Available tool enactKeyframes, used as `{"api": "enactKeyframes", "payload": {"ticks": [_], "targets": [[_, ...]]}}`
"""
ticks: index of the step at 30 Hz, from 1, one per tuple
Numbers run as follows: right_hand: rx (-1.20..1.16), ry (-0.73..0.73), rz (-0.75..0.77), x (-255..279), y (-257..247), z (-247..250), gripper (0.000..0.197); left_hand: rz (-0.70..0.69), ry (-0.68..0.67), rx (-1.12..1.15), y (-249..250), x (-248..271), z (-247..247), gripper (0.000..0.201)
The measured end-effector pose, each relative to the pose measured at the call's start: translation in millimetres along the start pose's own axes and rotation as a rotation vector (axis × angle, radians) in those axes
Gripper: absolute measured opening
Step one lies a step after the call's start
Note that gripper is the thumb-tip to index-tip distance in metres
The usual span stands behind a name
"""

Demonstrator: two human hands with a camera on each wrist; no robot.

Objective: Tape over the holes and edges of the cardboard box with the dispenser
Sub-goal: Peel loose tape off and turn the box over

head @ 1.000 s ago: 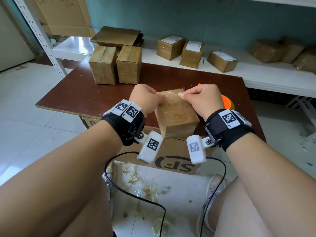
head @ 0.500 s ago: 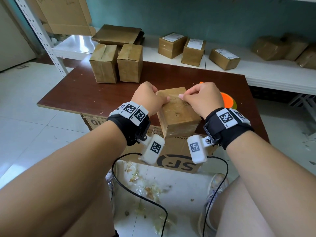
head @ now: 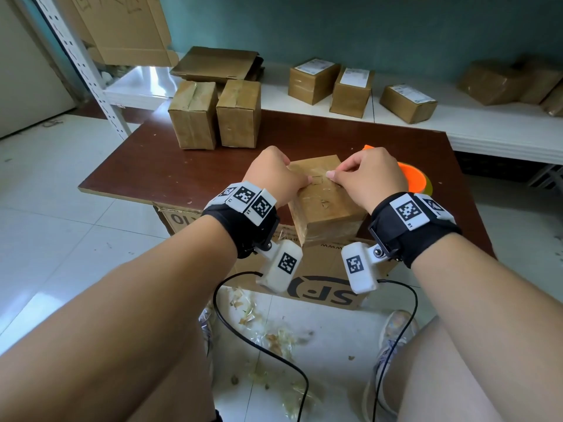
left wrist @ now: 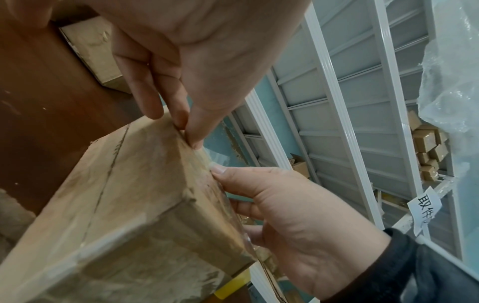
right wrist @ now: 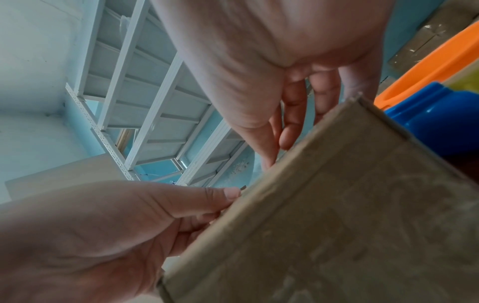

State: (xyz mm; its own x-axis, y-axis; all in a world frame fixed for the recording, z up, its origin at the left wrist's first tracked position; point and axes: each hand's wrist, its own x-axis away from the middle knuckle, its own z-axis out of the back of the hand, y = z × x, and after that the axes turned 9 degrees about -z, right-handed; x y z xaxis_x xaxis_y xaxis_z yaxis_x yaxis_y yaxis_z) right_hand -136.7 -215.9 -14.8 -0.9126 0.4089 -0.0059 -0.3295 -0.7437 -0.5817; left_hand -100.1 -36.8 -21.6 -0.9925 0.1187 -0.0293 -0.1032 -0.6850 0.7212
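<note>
Little had moved: both hands crept slightly along the box [head: 323,202] top. Left hand [head: 274,178] and right hand [head: 370,178] pinched at its top face, at table's [head: 182,172] near edge. Box partly taped; dispenser [head: 414,178] idle behind.

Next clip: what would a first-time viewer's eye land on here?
First, the small cardboard box at the near edge of the brown table, with the left hand and the right hand both pinching at its top face. Next, the orange tape dispenser lying untouched just behind the right hand. Then two taped boxes standing side by side at the table's far left.
</note>
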Motion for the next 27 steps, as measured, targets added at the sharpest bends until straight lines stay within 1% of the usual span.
{"api": "enactKeyframes", "payload": {"ticks": [4,6,7,9,10,12,14,15,17,18,19,21,24,26,27], "targets": [[0.004,0.007,0.001,0.1,-0.3,-1.8,0.018,0.004,-0.02,-0.028,-0.4,-0.1,2.3,0.059],[0.005,0.015,-0.006,-1.4,-0.8,-4.1,0.019,0.014,-0.04,-0.033,-2.0,0.8,3.3,0.055],[-0.007,0.02,-0.012,-2.5,-0.4,-4.8,0.025,0.02,-0.054,-0.036,-2.7,1.5,3.4,0.052],[-0.006,0.003,-0.063,-4.4,-0.4,-4.1,0.053,0.036,-0.099,-0.038,-4.3,2.3,1.9,0.047],[-0.001,-0.025,-0.097,-6.0,-0.5,-3.5,0.058,0.045,-0.127,-0.02,-6.0,2.2,0.5,0.047],[-0.03,-0.091,-0.147,-7.8,2.0,-4.3,0.044,0.057,-0.178,0.072,-8.5,2.1,-2.1,0.049],[-0.103,-0.117,-0.184,-3.6,2.1,-3.6,0.057,0.049,-0.198,0.192,-9.4,3.0,-4.8,0.043],[-0.125,-0.11,-0.173,-1.1,1.2,-1.5,0.057,0.036,-0.189,0.237,-10.3,2.8,-5.9,0.04],[-0.168,-0.057,-0.117,3.6,-2.8,5.0,0.047,-0.002,-0.134,0.3,-10.0,2.7,-4.4,0.038],[-0.207,-0.031,-0.106,7.4,-5.5,8.7,0.045,-0.033,-0.096,0.329,-9.4,2.6,-3.0,0.039],[-0.253,-0.012,-0.112,12.9,-8.9,12.9,0.048,-0.075,-0.059,0.357,-8.8,2.5,-1.4,0.039],[-0.3,0.022,-0.119,20.8,-13.1,18.7,0.06,-0.167,-0.005,0.398,-7.1,4.0,1.3,0.037],[-0.263,0.114,-0.088,27.6,-15.7,21.0,0.075,-0.285,0.031,0.431,-0.5,10.3,5.0,0.044],[-0.243,0.176,-0.078,27.4,-16.4,21.2,0.076,-0.331,0.055,0.399,2.2,12.5,6.3,0.052],[-0.248,0.194,-0.074,27.1,-16.5,22.0,0.074,-0.351,0.071,0.379,3.2,13.1,7.1,0.053]]}}
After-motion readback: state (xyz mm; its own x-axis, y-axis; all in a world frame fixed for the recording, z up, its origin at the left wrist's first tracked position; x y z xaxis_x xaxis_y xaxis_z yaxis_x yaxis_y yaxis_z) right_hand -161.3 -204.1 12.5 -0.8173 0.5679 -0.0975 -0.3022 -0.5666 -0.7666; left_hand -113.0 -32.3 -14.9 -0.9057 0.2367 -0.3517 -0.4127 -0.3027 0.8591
